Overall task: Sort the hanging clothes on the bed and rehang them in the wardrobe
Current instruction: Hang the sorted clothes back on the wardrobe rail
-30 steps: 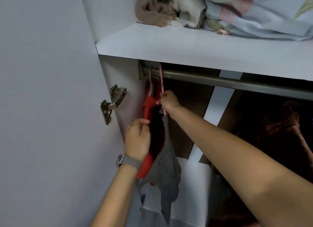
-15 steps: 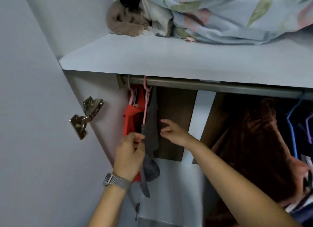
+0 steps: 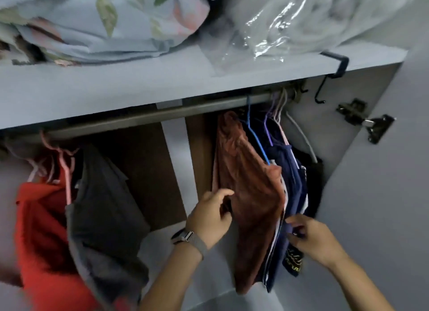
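Inside the wardrobe a metal rail (image 3: 144, 118) runs under a white shelf. At its left end hang a red garment (image 3: 39, 229) and a grey garment (image 3: 104, 208) on pink hangers. Further right a rust-brown garment (image 3: 253, 194) hangs on a blue hanger, with several dark navy clothes (image 3: 292, 185) packed behind it. My left hand (image 3: 211, 217), with a watch on the wrist, holds the left edge of the rust-brown garment. My right hand (image 3: 311, 236) pinches the edge of the navy clothes on its right side.
The shelf (image 3: 116, 87) above the rail carries a folded floral quilt (image 3: 104, 20) and a clear plastic bag (image 3: 278, 25). A black hook (image 3: 334, 69) clips over the shelf's right end. The open right door bears a metal hinge (image 3: 369, 124).
My view and both hands have swung right, away from the red and grey garments. The left hand let go of the grey garment and now holds the rust-brown one; the right hand reached the navy clothes.
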`<state>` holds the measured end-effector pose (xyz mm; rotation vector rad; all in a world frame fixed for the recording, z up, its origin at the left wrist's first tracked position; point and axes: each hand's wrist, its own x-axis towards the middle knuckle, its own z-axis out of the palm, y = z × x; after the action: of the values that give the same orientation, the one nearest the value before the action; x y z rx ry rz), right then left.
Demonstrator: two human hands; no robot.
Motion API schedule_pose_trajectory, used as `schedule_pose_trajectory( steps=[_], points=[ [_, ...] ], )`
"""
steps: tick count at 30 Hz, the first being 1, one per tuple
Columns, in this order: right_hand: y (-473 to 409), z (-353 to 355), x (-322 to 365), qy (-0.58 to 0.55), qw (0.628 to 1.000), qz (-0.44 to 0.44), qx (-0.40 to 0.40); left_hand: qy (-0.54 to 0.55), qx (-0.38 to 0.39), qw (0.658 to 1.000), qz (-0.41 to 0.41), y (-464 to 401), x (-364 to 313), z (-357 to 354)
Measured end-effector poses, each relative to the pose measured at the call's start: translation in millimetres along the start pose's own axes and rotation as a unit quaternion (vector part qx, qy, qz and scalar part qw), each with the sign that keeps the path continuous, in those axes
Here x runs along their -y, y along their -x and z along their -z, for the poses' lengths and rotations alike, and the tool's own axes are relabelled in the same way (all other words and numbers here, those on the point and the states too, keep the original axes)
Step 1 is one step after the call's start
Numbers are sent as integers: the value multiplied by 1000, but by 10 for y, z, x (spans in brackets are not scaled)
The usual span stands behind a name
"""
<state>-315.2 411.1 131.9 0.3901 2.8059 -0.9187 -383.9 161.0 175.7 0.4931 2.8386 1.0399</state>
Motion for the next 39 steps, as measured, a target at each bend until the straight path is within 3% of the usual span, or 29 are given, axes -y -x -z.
schedule_pose_trajectory(
  steps=[7, 12, 16, 21, 28, 39],
  points=[
    [988, 143, -725, -54, 980, -164, -96, 3, 100, 991, -90, 170, -593, -626],
    [1758, -34, -708, -79, 955, -244, -152, 1, 189, 966, -176, 411, -695, -745],
    [2618, -146, -1031, -90, 933, -297, -183, 5, 251, 939, -234, 868, -1112, -1283],
    [3696, -275, -1484, -121, 870, -401, -262, -13, 349, 884, -310, 1557, -1696, -2003],
    [5130, -349, -2046, -137, 767, -508, -367, -45, 415, 798, -435, 2405, -2691, -2634],
    [7005, -558, -3047, -194, 657, -605, -407, -80, 507, 673, -532, 4228, -4132, -4012]
  ],
)
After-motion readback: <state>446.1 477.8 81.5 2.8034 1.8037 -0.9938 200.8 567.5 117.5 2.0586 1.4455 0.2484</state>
